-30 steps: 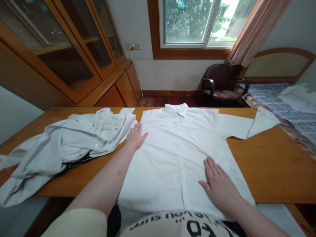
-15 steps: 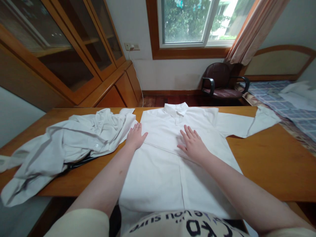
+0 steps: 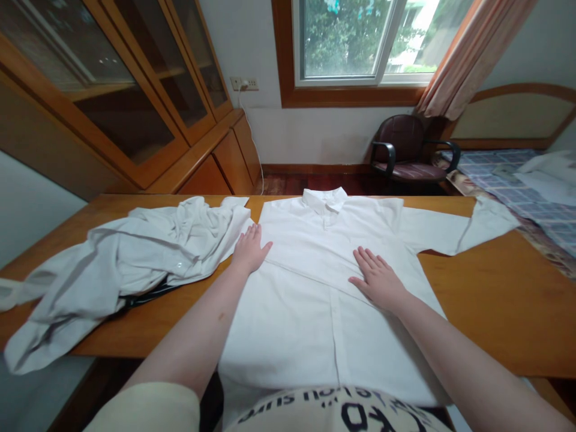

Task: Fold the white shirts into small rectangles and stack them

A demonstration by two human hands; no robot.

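Observation:
A white collared shirt (image 3: pixel 297 312) lies front up on the wooden table, its collar at the far edge and its hem near my body. One sleeve (image 3: pixel 436 228) stretches out to the right; a diagonal edge of cloth crosses the chest, and the other sleeve is not spread to the left. My left hand (image 3: pixel 251 247) rests flat at the shirt's left side edge, fingers extended. On the right part of the chest, my right hand (image 3: pixel 378 279) lies palm down with its fingers stretched out. Neither hand grips anything.
A crumpled heap of white clothing (image 3: pixel 148 252) lies on the left of the wooden table (image 3: pixel 508 306), with something black under it. Beyond stand a glass-door cabinet (image 3: pixel 180 138), a dark red armchair (image 3: pixel 405 150) and a bed (image 3: pixel 508 171) with a checked cover.
My right hand has slid across the shirt to the right and a little nearer to me. My left hand stays at the left edge. The view has shifted slightly.

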